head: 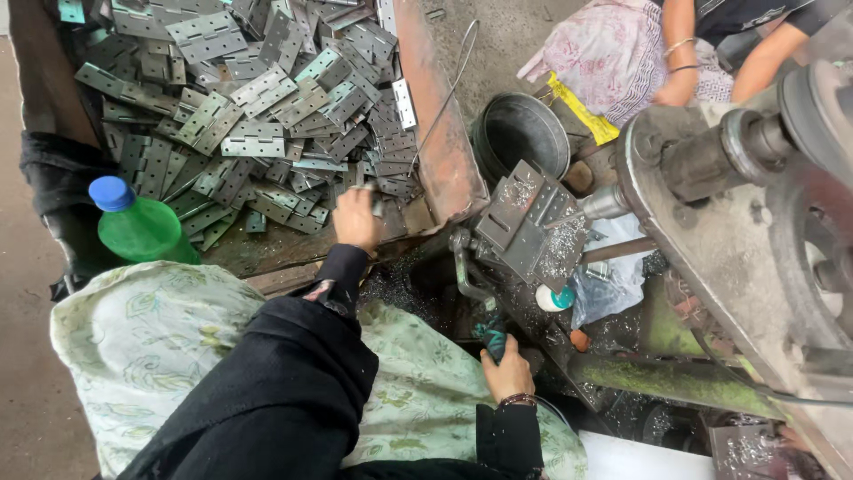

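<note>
A hinge plate is being picked from the heap of metal hinges (258, 116) — the left hand (357, 218) is closed around one small plate at the heap's near edge, just beside the rusty rim of the tray (444, 133) in which the heap lies. The right hand (508, 372) is wrapped shut on the teal-taped lever handle (490, 336), below and to the right of that heap. Between lever and heap the jig block (524, 218) is seen dusted with bright shavings, the drill spindle (604, 203) pointing at it; no plate can be made out seated on it, so, as judged from this view, one piece is in hand and a very large pile is left. Finished pieces cannot be told apart. A dark bucket (520, 133) stands right of the heap, a green bottle (133, 222) with a blue cap at its left. Farther right of the heap another person's arm (680, 62) is at work — a grimy workshop floor, swarf everywhere.
</note>
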